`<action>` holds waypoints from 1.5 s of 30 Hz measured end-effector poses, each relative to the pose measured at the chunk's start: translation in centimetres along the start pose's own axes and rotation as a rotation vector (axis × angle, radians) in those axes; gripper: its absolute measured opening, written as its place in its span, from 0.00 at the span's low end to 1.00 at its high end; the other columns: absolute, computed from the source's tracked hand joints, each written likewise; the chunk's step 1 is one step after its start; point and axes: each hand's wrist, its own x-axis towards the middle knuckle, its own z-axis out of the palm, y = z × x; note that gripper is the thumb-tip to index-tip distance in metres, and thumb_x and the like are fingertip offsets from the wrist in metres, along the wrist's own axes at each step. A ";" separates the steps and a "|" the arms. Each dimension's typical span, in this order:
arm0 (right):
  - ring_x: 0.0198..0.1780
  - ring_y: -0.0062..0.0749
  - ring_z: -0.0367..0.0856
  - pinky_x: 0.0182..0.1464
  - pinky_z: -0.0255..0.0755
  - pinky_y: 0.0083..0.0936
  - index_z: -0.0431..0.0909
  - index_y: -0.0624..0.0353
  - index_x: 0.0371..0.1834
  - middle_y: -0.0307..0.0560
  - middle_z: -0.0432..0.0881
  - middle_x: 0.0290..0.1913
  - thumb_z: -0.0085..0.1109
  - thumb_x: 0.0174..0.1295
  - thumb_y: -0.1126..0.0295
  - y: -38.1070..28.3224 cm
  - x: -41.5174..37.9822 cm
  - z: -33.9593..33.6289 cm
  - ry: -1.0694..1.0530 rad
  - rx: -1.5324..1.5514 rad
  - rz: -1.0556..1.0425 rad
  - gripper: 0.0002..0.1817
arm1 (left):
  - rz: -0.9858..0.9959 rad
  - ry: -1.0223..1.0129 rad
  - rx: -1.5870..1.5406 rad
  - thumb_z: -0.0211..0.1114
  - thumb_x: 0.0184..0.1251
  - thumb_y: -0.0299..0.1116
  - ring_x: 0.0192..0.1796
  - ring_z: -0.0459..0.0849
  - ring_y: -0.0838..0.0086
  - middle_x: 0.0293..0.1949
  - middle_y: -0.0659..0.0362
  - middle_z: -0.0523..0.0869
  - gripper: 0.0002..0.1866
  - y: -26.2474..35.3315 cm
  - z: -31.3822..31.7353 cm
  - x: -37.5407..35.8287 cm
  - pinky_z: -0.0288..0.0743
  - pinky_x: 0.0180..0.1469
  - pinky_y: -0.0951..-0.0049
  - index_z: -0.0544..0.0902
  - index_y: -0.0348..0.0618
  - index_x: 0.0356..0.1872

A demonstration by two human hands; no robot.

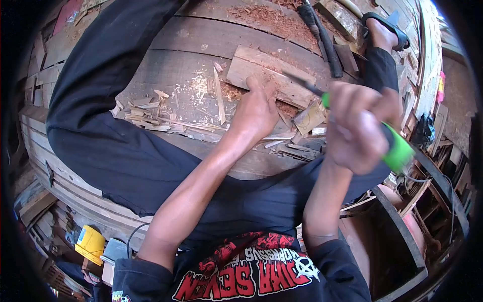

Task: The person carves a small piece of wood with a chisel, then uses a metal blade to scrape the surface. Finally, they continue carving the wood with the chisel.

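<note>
A short, thick wooden block (297, 93) lies on the plank floor before me, with reddish shavings around it. My left hand (257, 108) grips the block's near edge, thumb on top and the other fingers partly hidden. In my right hand (354, 126), closed and blurred by motion, is a green-handled bladed tool (400, 151). Its thin dark blade points left above the block's right part. The blur hides what kind of blade it is.
Wood splinters (146, 113) and pale chips are scattered left of the block. A long dark-handled tool (322, 43) lies beyond it. My crossed legs (110, 146) frame the work spot. A wooden frame (402, 236) stands at right; a yellow bucket (89, 245) sits at lower left.
</note>
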 end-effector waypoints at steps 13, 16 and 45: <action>0.22 0.20 0.64 0.24 0.59 0.22 0.64 0.58 0.22 0.38 0.69 0.21 0.62 0.54 0.78 2.2 0.4 -1.3 0.134 -0.039 0.015 0.13 | 0.071 0.089 0.015 0.58 0.71 0.27 0.45 0.87 0.36 0.42 0.28 0.86 0.22 0.4 0.2 -0.6 0.82 0.48 0.43 0.61 0.23 0.58; 0.23 0.17 0.66 0.25 0.59 0.21 0.65 0.55 0.19 0.36 0.70 0.20 0.61 0.57 0.76 7.7 -2.0 -3.9 0.024 -0.539 0.037 0.15 | 0.134 0.075 0.136 0.58 0.72 0.28 0.43 0.88 0.36 0.38 0.30 0.87 0.18 0.9 -0.2 -1.2 0.82 0.46 0.42 0.65 0.26 0.54; 0.20 0.15 0.61 0.24 0.56 0.21 0.60 0.54 0.23 0.32 0.62 0.19 0.56 0.63 0.77 7.5 -1.7 -3.2 0.028 -0.623 -0.067 0.15 | 0.041 0.073 0.027 0.58 0.74 0.31 0.38 0.88 0.34 0.30 0.31 0.86 0.14 1.9 -0.2 -1.1 0.82 0.44 0.39 0.69 0.32 0.53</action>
